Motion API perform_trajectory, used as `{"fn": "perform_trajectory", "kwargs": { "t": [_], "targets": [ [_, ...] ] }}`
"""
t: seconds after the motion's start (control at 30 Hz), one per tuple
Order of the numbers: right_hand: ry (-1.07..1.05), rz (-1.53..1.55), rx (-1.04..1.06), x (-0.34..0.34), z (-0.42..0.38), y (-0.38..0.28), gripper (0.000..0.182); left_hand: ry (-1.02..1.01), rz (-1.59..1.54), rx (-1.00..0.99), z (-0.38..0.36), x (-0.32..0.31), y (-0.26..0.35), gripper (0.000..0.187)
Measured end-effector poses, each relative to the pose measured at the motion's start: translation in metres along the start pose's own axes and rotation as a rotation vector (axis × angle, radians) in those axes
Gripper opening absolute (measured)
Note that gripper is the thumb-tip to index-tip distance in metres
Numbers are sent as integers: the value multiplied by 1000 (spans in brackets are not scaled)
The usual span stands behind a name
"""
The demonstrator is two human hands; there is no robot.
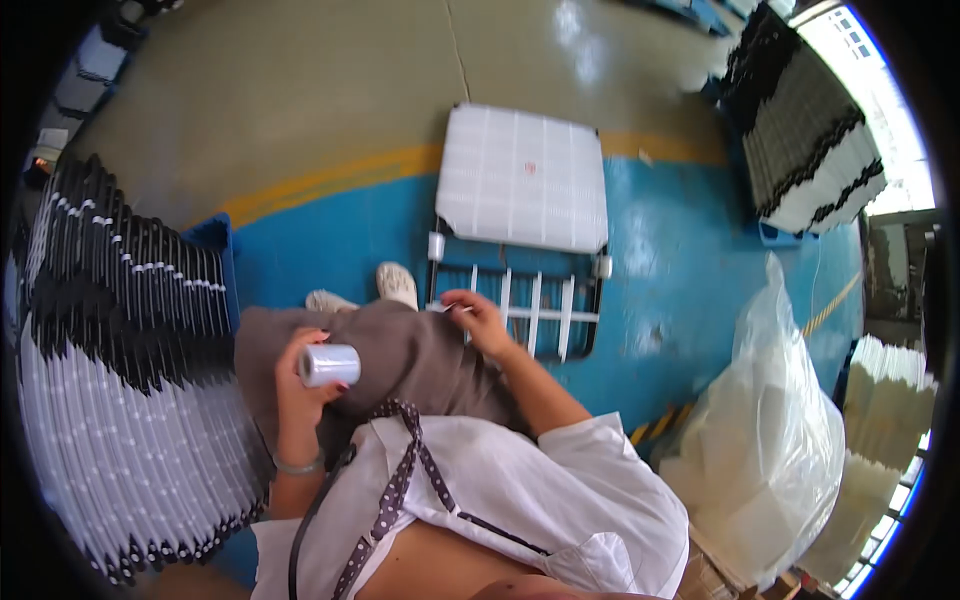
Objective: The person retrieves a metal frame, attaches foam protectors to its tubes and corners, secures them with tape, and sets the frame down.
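My left hand (306, 372) is wrapped around a roll of clear film (335, 366), held above my lap. My right hand (482, 322) reaches to the lower left side of a black tubular frame (592, 325). Its fingers are curled at the tube beside a small whitish bit; what they pinch, if anything, is too small to make out. White slats cross the frame's lower part. A white ribbed panel (525, 180) with a small red mark lies at its far end. White wraps (436, 246) sit around both side tubes just below the panel.
A tall stack of black-and-white folded frames (140, 400) stands close on my left. More panels (805, 125) are piled at the far right. A clear plastic bag of white pieces (765, 430) stands at my right. A yellow line (330, 180) crosses the blue floor (660, 300).
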State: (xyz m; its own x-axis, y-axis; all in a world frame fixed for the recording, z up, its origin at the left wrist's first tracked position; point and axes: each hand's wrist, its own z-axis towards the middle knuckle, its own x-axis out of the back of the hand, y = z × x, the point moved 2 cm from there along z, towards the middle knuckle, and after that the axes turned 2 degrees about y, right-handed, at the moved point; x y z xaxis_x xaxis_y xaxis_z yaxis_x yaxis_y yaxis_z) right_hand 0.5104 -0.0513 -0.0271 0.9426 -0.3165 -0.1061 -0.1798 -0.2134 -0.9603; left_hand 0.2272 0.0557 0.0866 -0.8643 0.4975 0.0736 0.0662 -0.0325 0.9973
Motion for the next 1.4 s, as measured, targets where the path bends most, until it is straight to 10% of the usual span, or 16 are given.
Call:
{"fn": "perform_trajectory", "kwargs": {
  "t": [0.2,0.27,0.4,0.47,0.6,0.73,0.9,1.07,1.27,1.4],
  "targets": [
    [-784,245,94,-130,-1,-97,44,-32,-293,-123,-12,-11,52,94],
    [-819,509,-162,-164,-11,-87,50,-42,-216,-124,-26,12,54,79],
    [-1172,717,-258,-212,-12,-96,53,460,391,-314,-63,66,56,60],
    [-993,580,-247,-234,9,-114,48,638,532,-359,-92,90,51,41],
    [-1026,452,-97,-257,38,-103,70,1157,790,-119,-233,106,21,28],
    [-732,581,-282,-245,62,-96,48,1616,1162,313,-370,106,-38,36],
    [-686,802,-522,-256,96,-92,44,1832,706,880,-470,101,-159,70],
    [-528,693,-508,-263,86,-89,40,1948,461,273,-388,192,-63,59],
    [-518,703,-464,-256,81,-71,40,1523,1372,-705,-221,256,194,43],
    [-581,667,-409,-248,75,-70,44,1305,1731,-704,-154,307,286,30]
  ]
}}
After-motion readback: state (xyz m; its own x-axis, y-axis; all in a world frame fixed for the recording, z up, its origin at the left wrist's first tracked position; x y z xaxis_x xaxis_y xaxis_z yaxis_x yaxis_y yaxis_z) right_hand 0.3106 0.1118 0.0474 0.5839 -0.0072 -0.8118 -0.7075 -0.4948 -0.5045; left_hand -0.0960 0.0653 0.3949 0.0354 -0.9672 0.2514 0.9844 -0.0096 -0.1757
